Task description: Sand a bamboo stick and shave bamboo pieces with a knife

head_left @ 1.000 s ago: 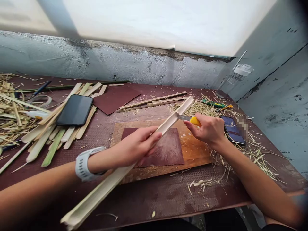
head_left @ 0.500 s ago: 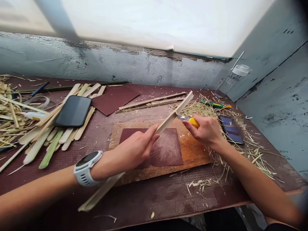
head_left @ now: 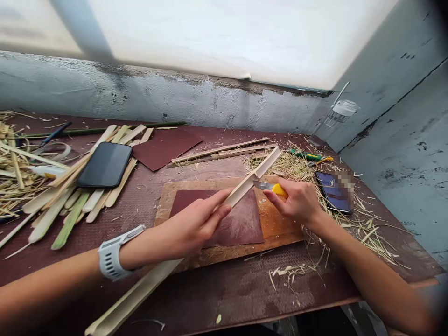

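A long pale split bamboo strip (head_left: 268, 163) runs slantwise over the board, its hollow side up. My left hand (head_left: 196, 223), with a white watch on the wrist, is closed around its middle; the lower end sticks out below my forearm. In my right hand (head_left: 299, 200) is a yellow utility knife (head_left: 279, 190), its blade touching the strip near a bamboo node. Below lie a dark red sandpaper sheet (head_left: 241, 224) and a wooden board (head_left: 283, 224).
Flat bamboo slats (head_left: 63, 217) lie at left under a black phone (head_left: 104, 164). Thin shavings (head_left: 297, 168), a green and orange cutter (head_left: 308, 155) and another phone (head_left: 334, 191) lie right. A clear cup (head_left: 339, 114) stands by the wall.
The strip has turned slightly in my left hand, showing more of its hollow side, and its lower end reaches further down. My left wrist has rotated. The knife blade stays at the node.
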`<state>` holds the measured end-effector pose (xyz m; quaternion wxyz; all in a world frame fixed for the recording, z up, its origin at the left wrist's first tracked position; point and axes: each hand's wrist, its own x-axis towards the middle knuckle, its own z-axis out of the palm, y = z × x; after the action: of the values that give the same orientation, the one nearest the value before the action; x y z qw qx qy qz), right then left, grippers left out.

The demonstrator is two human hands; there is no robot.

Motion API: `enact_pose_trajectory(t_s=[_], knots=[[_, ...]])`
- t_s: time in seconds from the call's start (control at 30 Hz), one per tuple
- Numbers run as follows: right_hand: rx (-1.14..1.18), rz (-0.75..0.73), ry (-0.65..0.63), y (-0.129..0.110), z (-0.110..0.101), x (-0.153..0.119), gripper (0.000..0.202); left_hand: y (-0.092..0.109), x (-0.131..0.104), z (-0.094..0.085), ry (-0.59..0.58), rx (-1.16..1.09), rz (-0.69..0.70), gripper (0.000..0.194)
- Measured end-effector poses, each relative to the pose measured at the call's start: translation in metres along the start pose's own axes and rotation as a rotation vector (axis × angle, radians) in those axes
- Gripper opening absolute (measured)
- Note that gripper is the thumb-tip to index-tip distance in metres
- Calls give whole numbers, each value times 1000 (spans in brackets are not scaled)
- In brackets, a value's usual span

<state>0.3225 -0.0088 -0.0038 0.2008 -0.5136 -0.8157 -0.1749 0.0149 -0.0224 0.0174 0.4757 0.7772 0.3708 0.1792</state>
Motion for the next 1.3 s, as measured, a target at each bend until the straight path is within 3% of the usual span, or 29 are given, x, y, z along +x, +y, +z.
enact_pose_trajectory(t_s=[0.13, 0.27, 0.4, 0.47, 0.53, 0.6, 0.67, 0.77, 0.93, 1.3], knots=[[-67, 18, 91, -7, -2, 0, 57, 1, -2, 1, 35, 197, 24, 52], [-169, -24, 191, -11, -4, 0, 54, 4, -1, 1, 18, 114, 30, 50], [-167, -7, 184, -9, -1, 2, 55, 9, -1, -1, 48, 60, 19, 50], [-145, 14, 151, 0, 0, 4, 57, 14, -4, -5, 7, -60, -67, 58], [-130, 127, 96, 16, -1, 7, 60, 18, -11, -9, -144, -244, -205, 69], [-132, 347, 74, 34, -5, 10, 63, 21, -18, -11, -247, -320, -271, 74], [-146, 478, 128, 44, -10, 13, 63, 21, -22, -9, -131, -220, -174, 67], [-63, 358, 64, 34, -13, 13, 61, 16, -18, -3, 9, -78, -35, 53], [37, 200, -38, 0, -9, 9, 61, 7, -8, 2, 36, -10, -17, 50], [49, 62, -40, -6, -7, 0, 60, 7, -8, 4, 81, 39, 29, 45]])
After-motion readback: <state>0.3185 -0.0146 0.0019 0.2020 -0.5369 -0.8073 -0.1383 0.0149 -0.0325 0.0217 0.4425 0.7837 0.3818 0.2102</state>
